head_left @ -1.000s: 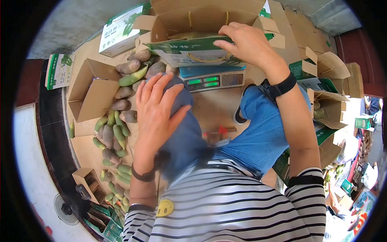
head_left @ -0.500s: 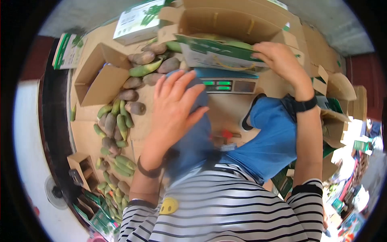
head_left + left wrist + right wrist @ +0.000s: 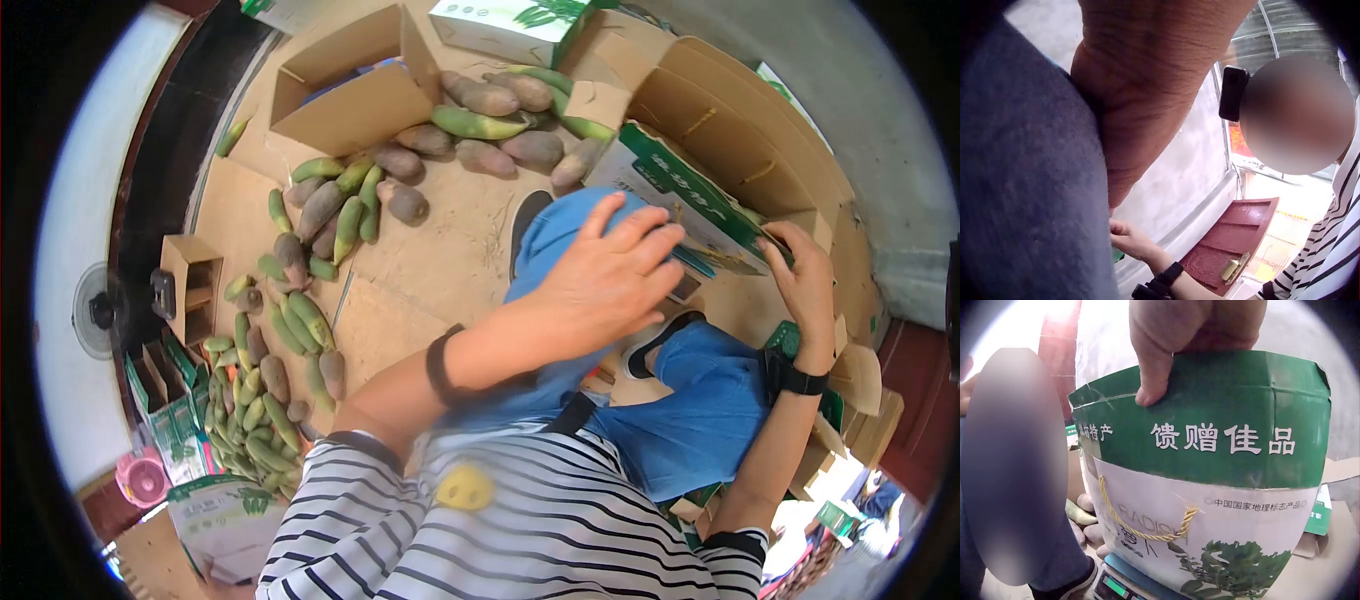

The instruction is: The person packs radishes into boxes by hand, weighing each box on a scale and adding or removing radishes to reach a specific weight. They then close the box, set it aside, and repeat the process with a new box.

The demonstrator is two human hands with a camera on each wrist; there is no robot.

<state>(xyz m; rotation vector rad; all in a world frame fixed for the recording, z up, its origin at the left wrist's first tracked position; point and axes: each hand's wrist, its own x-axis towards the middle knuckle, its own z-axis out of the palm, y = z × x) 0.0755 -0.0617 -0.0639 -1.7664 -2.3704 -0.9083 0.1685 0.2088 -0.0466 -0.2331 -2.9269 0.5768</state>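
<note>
In the head view my left hand [image 3: 605, 280] rests on the raised knee in blue jeans, fingers spread and slightly bent. My right hand [image 3: 803, 285] is at the near top edge of a large opened carton [image 3: 700, 205]. The right wrist view shows the thumb of my right hand [image 3: 1194, 337] over the green flap of the carton [image 3: 1229, 456], with the other fingers behind it, pinching the edge. A yellow cord handle [image 3: 1147, 532] hangs on its white side. Beneath the carton is a scale [image 3: 1119, 587] with a lit green display.
Green and purplish radishes [image 3: 322, 207] lie over the cardboard-covered floor at the left. An open brown box [image 3: 355, 105] and a white-green carton [image 3: 510, 28] stand beyond them. A pink fan [image 3: 143, 478] is at the lower left, and more cartons [image 3: 870, 420] stand at the right.
The head view has turned, so the carton and scale appear farther right and tilted. My right hand remains at the carton's edge, my left on the knee.
</note>
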